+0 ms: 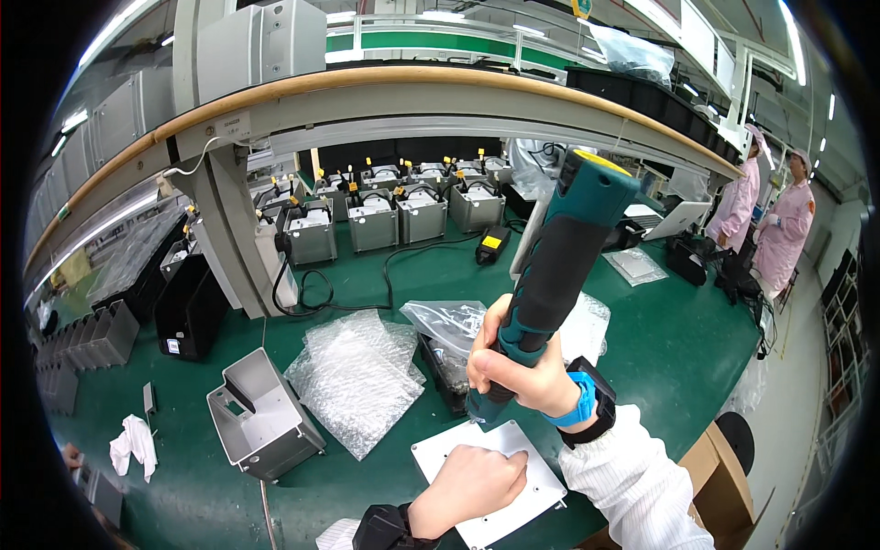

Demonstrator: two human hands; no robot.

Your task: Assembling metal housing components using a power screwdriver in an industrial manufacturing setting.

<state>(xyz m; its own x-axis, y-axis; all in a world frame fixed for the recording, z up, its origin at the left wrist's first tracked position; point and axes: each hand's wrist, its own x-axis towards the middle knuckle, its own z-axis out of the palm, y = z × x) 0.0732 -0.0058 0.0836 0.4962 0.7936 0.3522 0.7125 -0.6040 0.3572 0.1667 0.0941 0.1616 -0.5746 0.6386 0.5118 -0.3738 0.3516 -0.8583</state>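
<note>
- Two hands of yours are in view; the right hand (pixel 533 376) is wrapped round a teal-and-black power tool (pixel 555 266), fingers and thumb closed on it.
- The power tool tilts before you, its top leaning right, its nose down near the far edge of a white plate (pixel 533 490); whether they touch, you cannot tell from here.
- Your left hand (pixel 472 486) lies over the plate with its fingers curled; whether it pinches anything underneath cannot be told.
- The plate lies flat on the green table (pixel 674 344), close in front of you.
- Just beyond, a clear plastic bag (pixel 445 321) lies over a black container (pixel 454 401).
- To your left is bubble wrap (pixel 356 380), then an open grey housing (pixel 298 451), then a white cloth (pixel 136 445).
- Toward the back, grey units (pixel 423 218) with yellow-tipped leads stand in rows.
- Far right, beyond a laptop (pixel 674 220), two people (pixel 733 206) in pink coats stand.
</note>
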